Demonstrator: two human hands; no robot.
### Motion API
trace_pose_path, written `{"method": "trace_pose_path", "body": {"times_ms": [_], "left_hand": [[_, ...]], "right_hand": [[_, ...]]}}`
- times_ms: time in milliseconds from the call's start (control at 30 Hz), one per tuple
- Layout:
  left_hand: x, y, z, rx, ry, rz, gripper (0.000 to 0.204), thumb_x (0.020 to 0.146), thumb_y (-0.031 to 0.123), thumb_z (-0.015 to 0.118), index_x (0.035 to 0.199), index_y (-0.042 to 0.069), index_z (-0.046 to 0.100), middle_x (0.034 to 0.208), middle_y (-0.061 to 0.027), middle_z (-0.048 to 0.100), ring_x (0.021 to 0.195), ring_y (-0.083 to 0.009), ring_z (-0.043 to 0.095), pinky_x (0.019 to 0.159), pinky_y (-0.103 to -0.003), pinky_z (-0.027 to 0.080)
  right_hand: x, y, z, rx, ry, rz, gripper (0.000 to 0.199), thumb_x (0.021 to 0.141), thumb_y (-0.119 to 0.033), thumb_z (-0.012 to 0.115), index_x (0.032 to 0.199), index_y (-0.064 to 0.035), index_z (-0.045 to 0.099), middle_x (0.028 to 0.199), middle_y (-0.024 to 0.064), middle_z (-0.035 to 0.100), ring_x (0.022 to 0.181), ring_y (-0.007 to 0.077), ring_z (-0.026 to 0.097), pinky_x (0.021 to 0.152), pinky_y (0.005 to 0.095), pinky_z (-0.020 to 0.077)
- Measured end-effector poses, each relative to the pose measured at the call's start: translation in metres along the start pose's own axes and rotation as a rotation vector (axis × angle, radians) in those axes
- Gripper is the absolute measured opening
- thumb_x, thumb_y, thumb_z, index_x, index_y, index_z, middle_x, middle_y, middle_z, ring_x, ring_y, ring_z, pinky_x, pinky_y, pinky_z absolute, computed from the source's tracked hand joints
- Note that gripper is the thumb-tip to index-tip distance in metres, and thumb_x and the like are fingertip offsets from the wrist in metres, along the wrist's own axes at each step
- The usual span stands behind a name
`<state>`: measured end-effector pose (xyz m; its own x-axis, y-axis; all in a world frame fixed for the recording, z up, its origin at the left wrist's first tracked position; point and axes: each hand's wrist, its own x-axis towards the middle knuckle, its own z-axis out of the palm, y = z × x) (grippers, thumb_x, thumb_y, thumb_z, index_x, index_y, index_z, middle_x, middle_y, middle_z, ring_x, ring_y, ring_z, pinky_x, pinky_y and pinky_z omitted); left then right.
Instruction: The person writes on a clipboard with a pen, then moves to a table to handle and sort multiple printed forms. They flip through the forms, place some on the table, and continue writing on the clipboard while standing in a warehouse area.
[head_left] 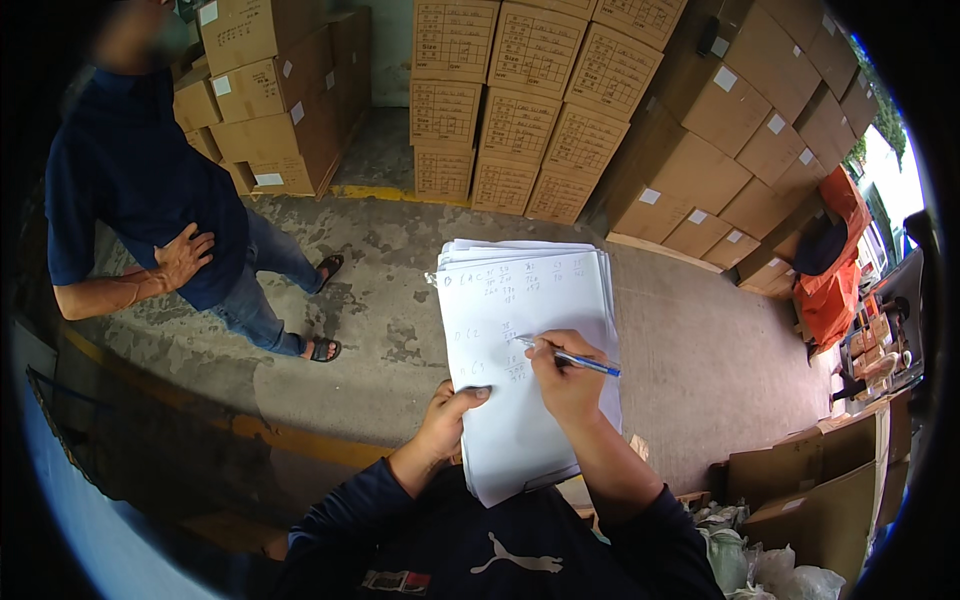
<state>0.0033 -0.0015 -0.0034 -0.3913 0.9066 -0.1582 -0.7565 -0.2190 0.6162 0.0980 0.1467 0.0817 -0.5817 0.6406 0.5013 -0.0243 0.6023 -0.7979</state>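
A thick stack of white paper (530, 425) is held up in front of me, its top sheet bearing handwritten figures in columns. My left hand (447, 418) grips the stack's left edge, thumb on top and the fingers hidden underneath. In my right hand (570, 380) is a blue and clear pen (590, 363), pinched between thumb and fingers. The pen's tip touches or hovers just over the middle group of figures; which of the two I cannot tell. The heel of my right hand rests near the stack's right side.
A person (150, 190) in a dark shirt and jeans stands at the left, hand on the waist. Stacked cartons (530, 110) line the back, with more brown boxes (710, 160) at the right. Orange sheeting (840, 265) hangs at far right. Plastic bags (790, 570) lie lower right beside opened cardboard (820, 515).
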Motion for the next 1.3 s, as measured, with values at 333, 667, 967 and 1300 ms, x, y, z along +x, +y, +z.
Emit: {"method": "trace_pose_path", "body": {"times_ms": [333,667,967,1300], "left_hand": [[-0.004,0.007,0.008,-0.001,0.041,0.002,0.027,0.088,0.012,0.062,0.11,-0.003,0.065,0.098,-0.0095,0.07,0.083,-0.0167,0.067,0.078,-0.03,0.055],[-0.006,0.011,0.01,-0.004,0.03,0.013,0.029,0.089,0.014,0.062,0.111,-0.004,0.065,0.098,-0.0114,0.071,0.083,-0.0173,0.069,0.075,-0.03,0.056],[-0.003,0.011,0.006,0.039,0.063,0.013,0.044,0.084,0.014,0.063,0.122,-0.007,0.058,0.105,-0.0187,0.069,0.089,-0.027,0.071,0.079,-0.039,0.059],[-0.005,0.011,0.008,0.032,0.083,-0.022,0.042,0.082,0.012,0.063,0.12,-0.007,0.059,0.104,-0.0187,0.069,0.087,-0.0282,0.071,0.079,-0.039,0.059]], "right_hand": [[-0.002,0.0,0.001,-0.035,-0.006,-0.003,0.003,0.087,0.003,0.064,0.089,0.0022,0.065,0.073,0.0072,0.071,0.058,0.0056,0.058,0.055,0.0215,0.0463],[-0.002,0.004,0.0,-0.056,0.004,-0.05,0.002,0.086,0.003,0.064,0.088,0.0018,0.064,0.072,0.0092,0.07,0.062,0.01,0.063,0.057,0.0236,0.0479],[0.006,0.002,-0.009,0.128,0.145,0.092,0.004,0.089,0.0,0.061,0.087,0.0008,0.064,0.072,0.0091,0.07,0.057,0.0086,0.059,0.054,0.0232,0.0457],[-0.002,0.01,-0.026,0.158,0.2,0.152,0.004,0.091,-0.003,0.061,0.091,0.0005,0.064,0.074,0.0089,0.071,0.05,0.0042,0.05,0.047,0.0211,0.0399]]}}
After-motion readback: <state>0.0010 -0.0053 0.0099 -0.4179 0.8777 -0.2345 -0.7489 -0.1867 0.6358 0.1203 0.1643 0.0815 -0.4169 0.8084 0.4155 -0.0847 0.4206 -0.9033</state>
